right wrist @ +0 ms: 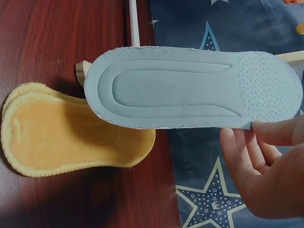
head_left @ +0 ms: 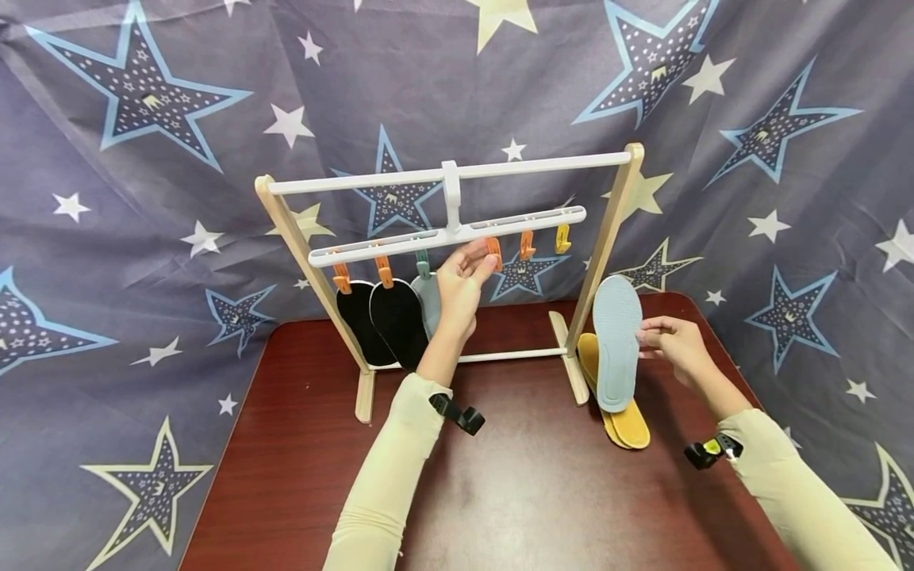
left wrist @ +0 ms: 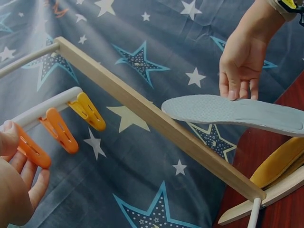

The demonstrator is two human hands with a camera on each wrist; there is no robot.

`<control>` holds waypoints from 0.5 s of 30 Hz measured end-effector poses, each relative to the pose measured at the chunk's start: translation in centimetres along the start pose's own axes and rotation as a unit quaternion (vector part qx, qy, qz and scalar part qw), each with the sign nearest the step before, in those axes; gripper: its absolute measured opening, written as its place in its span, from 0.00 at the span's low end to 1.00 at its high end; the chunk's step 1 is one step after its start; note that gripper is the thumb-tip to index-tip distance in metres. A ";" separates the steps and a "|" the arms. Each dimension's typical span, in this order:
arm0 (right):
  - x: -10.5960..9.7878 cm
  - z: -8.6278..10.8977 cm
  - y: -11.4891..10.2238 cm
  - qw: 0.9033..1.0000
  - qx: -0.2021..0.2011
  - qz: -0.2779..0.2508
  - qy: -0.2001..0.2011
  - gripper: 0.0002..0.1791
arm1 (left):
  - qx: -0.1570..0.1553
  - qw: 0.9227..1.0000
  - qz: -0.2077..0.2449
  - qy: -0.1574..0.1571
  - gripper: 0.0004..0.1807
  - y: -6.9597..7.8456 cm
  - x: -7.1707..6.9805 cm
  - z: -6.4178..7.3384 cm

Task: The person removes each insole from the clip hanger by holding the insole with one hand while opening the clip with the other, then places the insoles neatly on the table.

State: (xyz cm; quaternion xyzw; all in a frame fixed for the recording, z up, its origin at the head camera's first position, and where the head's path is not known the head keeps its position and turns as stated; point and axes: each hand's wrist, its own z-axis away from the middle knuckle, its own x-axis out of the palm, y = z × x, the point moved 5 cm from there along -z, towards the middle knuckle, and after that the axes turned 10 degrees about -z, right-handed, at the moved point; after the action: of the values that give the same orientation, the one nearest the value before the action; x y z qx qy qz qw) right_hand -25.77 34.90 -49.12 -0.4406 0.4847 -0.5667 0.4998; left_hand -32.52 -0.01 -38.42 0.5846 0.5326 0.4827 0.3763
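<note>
My left hand (head_left: 460,289) pinches an orange clip (head_left: 494,252) that hangs from the white hanger bar (head_left: 457,235). In the left wrist view the thumb lies on one side of that clip and the fingers on the other. Off to the right, my right hand (head_left: 674,345) holds a light blue insole (head_left: 617,341) by its side edge, thumb against fingers. The right wrist view shows the insole's moulded heel and dotted front. Two black insoles (head_left: 397,317) and a blue-grey insole (head_left: 428,301) hang from clips on the bar's left half, the last partly hidden by my left hand.
A wooden stand (head_left: 614,238) with a white top rod (head_left: 543,165) carries the bar. Another orange clip (head_left: 527,245) and a yellow clip (head_left: 562,238) hang at its right end. Yellow insoles (head_left: 631,428) lie stacked on the dark red table (head_left: 514,476), below the light blue one.
</note>
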 end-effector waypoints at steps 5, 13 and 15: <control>-0.4 0.0 0.3 1.000 0.012 0.028 0.000 0.14 | -0.001 1.000 0.001 0.003 0.18 -0.2 0.0 0.1; -0.5 -0.3 0.6 0.997 0.039 0.064 -0.019 0.14 | 0.002 1.000 0.002 0.000 0.18 -0.1 -0.2 0.0; -0.4 -0.5 0.6 0.996 0.045 0.074 -0.020 0.15 | 0.005 1.000 0.001 0.002 0.17 -0.1 -0.2 -0.1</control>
State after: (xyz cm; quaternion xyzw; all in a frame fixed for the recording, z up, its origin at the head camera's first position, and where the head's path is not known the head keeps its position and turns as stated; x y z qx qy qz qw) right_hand -26.12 35.35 -49.81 -0.3915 0.4796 -0.5412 0.5690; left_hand -32.64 -0.22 -38.52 0.5859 0.5353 0.4813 0.3722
